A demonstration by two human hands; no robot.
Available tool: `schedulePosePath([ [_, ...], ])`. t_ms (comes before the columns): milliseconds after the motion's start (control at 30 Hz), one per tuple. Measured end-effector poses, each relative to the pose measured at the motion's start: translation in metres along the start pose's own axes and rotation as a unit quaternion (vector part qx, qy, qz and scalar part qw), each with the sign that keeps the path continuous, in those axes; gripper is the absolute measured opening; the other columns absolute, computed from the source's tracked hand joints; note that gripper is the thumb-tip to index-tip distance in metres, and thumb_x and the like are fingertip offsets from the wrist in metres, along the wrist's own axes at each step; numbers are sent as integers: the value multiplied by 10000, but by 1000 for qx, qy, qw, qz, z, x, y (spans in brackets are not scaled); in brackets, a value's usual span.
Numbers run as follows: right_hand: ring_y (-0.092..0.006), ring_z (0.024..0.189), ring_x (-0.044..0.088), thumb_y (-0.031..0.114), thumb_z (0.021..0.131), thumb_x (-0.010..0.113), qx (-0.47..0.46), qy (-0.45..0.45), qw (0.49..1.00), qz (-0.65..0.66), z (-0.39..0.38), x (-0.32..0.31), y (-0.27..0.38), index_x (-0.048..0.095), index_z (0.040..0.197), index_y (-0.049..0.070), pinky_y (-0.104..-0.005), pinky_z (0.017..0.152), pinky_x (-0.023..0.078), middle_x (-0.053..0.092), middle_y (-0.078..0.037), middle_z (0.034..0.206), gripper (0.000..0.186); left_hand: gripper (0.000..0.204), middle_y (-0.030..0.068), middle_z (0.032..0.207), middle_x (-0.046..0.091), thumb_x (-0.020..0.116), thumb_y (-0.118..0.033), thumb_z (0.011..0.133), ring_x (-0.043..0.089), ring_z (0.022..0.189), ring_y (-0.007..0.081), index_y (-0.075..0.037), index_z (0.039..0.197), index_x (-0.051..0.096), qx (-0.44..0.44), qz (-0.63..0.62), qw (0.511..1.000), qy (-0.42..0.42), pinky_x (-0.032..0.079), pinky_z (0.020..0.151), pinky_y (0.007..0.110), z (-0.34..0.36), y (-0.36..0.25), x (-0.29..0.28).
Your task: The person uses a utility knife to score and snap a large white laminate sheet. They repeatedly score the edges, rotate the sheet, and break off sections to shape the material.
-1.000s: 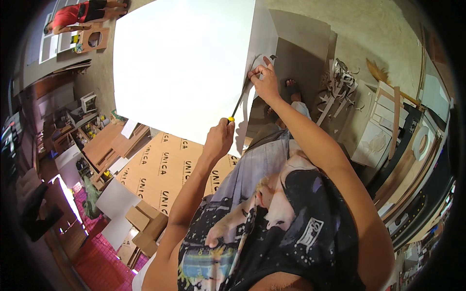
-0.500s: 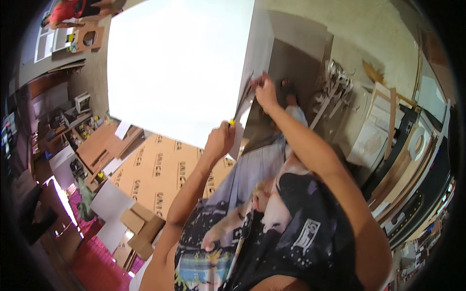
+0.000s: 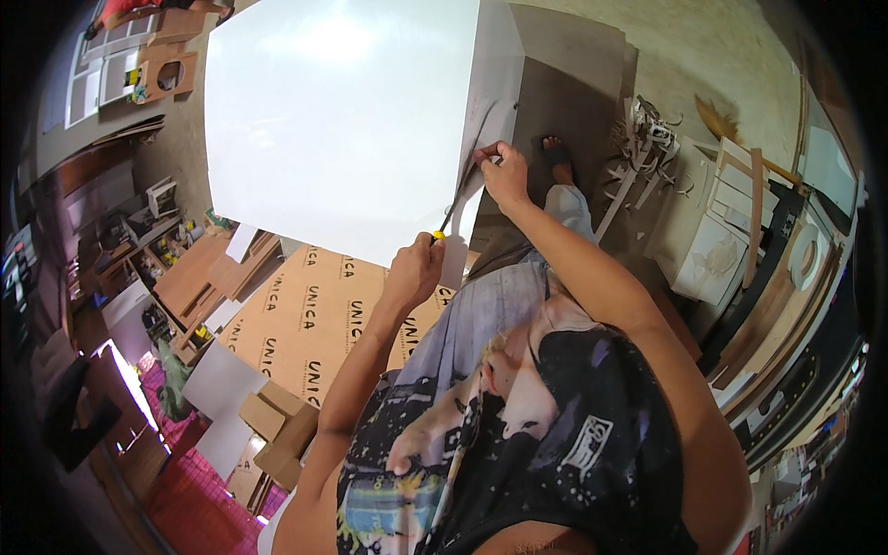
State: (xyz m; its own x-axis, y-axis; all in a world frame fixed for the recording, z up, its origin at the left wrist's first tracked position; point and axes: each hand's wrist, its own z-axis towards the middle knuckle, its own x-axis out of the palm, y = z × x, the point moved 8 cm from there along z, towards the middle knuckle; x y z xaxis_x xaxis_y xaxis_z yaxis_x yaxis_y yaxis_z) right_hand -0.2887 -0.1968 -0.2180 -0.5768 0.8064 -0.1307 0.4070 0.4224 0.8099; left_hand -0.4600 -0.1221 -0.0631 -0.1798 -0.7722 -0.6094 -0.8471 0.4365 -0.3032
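Note:
My left hand (image 3: 414,273) is closed on the yellow handle (image 3: 437,238) of a long, thin, dark-shafted tool (image 3: 450,213) lying along the right edge of a large glossy white board (image 3: 342,120). Further up that edge, my right hand (image 3: 502,176) has thumb and forefinger pinched at the tool's shaft; the exact fingertip contact is small and partly hidden. A narrow pale side face (image 3: 499,65) of the board carries shadows beside the shaft.
A person in red (image 3: 139,20) is at top left. Curled offcuts (image 3: 647,139) lie right of my sandalled foot (image 3: 560,157). Stacked panels (image 3: 731,231) stand at right. A printed brown sheet (image 3: 291,324), cardboard pieces (image 3: 277,425) and wooden boards (image 3: 199,277) lie at left.
My right hand has moved a little toward me along the board's edge. My left hand stays about where it was. More of my foot shows beside the board.

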Motion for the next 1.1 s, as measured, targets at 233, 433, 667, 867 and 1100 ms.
schedulePosePath([
  [233, -141, 774, 613, 124, 851, 703, 100, -21, 966, 237, 3, 9, -55, 692, 955, -14, -297, 716, 470, 700, -71, 965, 173, 351, 224, 719, 607, 472, -307, 1013, 590, 639, 386, 27, 943, 555, 40, -20, 999, -3, 467, 609, 475, 7, 2, 2],
  [433, -119, 751, 596, -26, 832, 653, 102, -44, 967, 228, -17, 8, -56, 646, 1081, -45, -247, 623, 473, 654, -71, 931, 250, 270, -24, 613, 468, 570, -298, 992, 418, 471, 64, -51, 885, 547, -32, -244, 968, 59, 361, 419, 249, -14, 13, -22],
  [667, -203, 853, 678, -50, 815, 589, 289, -108, 927, 214, -42, 1, -91, 641, 1077, -45, -279, 689, 545, 675, -137, 989, 267, 459, 110, 641, 605, 783, -363, 838, 604, 568, 219, 17, 916, 538, 81, -89, 971, -208, 492, 559, 352, 30, 3, -56],
  [867, -303, 864, 700, 2, 752, 663, 240, -240, 937, 76, -19, -81, -203, 706, 978, 22, -425, 690, 566, 693, -145, 970, 231, 581, 113, 692, 648, 865, -417, 728, 651, 624, 235, 26, 953, 563, 98, -15, 970, -222, 525, 609, 357, 64, -26, -22],
  [1100, -268, 919, 657, 41, 796, 718, 64, -457, 877, 136, -28, -316, -220, 543, 1131, -7, -379, 813, 524, 663, -156, 1057, 382, 594, 152, 706, 658, 857, -441, 723, 666, 635, 302, 25, 936, 558, 138, -41, 952, -270, 528, 617, 390, 53, -15, -34],
])
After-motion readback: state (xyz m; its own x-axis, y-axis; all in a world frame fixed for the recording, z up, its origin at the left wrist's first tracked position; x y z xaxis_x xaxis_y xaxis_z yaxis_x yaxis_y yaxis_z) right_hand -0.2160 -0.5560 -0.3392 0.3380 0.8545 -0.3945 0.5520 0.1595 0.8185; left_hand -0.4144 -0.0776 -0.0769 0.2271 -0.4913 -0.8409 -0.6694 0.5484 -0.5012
